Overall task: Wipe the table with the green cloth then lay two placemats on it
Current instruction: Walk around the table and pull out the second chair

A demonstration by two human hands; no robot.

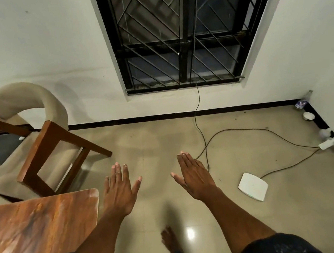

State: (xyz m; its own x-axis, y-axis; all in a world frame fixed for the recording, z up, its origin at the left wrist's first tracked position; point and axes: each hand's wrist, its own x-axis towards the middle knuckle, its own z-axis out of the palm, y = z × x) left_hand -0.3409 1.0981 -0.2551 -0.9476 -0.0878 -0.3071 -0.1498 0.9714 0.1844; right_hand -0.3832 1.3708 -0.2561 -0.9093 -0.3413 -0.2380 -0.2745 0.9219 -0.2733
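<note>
The wooden table (31,233) fills the lower left, its corner near my left forearm. My left hand (119,189) is held flat over the floor just right of the table's corner, fingers straight and spread, holding nothing. My right hand (194,176) is stretched out beside it, also flat and holding nothing. No green cloth and no placemat is in view.
A wooden chair (39,147) with a cream padded back stands beyond the table at the left. A white flat device (253,186) lies on the tiled floor at the right, with a dark cable (239,129) looping to the wall. A barred window (186,34) is ahead. My bare foot (170,240) is below.
</note>
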